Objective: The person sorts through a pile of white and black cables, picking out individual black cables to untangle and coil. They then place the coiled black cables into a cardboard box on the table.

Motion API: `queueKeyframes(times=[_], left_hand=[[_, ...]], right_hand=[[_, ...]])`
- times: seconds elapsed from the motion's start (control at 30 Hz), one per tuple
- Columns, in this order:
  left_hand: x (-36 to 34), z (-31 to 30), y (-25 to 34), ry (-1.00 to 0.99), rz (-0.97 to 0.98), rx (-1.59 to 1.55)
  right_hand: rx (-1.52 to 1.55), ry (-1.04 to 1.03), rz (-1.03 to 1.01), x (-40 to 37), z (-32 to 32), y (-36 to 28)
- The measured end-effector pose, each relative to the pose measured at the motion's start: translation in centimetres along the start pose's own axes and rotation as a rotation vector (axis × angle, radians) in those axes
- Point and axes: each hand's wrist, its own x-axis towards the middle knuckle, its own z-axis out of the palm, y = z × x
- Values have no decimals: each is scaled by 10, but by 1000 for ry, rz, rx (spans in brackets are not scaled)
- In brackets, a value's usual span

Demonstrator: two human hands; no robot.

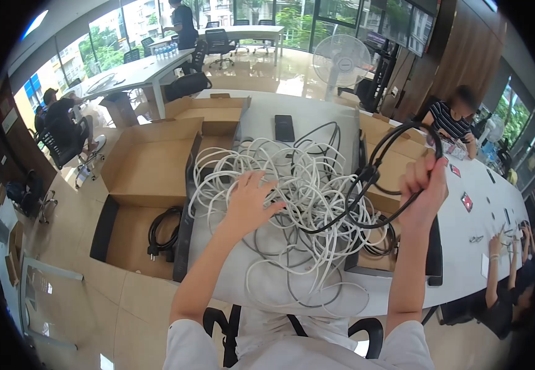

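My right hand [425, 188] is closed around a looped black cable [375, 148], raised above the right side of the pile. One end of that cable runs down into a large tangle of white cables [323, 185] on the table. My left hand [252, 200] rests on the left part of the tangle, fingers spread and gripping nothing. To the left, an open cardboard box [138, 240] holds a coiled black power cord [164, 234] with its plug showing. Another open box [415, 262] at the right has a dark coiled cable [381, 240] inside, partly hidden by the tangle.
A black phone [284, 128] lies on the white table [258, 111] behind the tangle. More open boxes [212, 111] stand at the back. A person in a striped shirt [452, 120] sits at the right, and other people's hands [511, 237] work farther along.
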Motion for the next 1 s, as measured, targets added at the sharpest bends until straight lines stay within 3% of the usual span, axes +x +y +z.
queueKeyframes(times=[0.33, 0.53, 0.6, 0.63, 0.73, 0.77, 0.87, 0.93, 1.0], left_hand=[[-11, 7, -33, 27, 21, 102], [-14, 4, -44, 7, 14, 72], [-16, 5, -51, 3, 23, -133], [-13, 7, -52, 0, 33, -235], [-4, -43, 1, -117, -566, -1257], [-5, -48, 16, -87, -607, -1226], [-15, -44, 38, -312, -471, -1139], [-19, -22, 54, -355, -194, -632], [-28, 14, 66, -358, -139, -474]], right_hand=[[-39, -32, -434, 48, -39, -82], [-162, 180, -765, 50, -91, -130], [-112, 317, -739, 45, -95, -129], [-78, 287, -689, 45, -104, -125], [-70, 327, -584, 41, -111, -104], [-42, 348, -555, 38, -107, -95], [4, 352, -496, 32, -92, -72], [44, 318, -459, 26, -82, -60], [102, 270, -425, 18, -71, -53]])
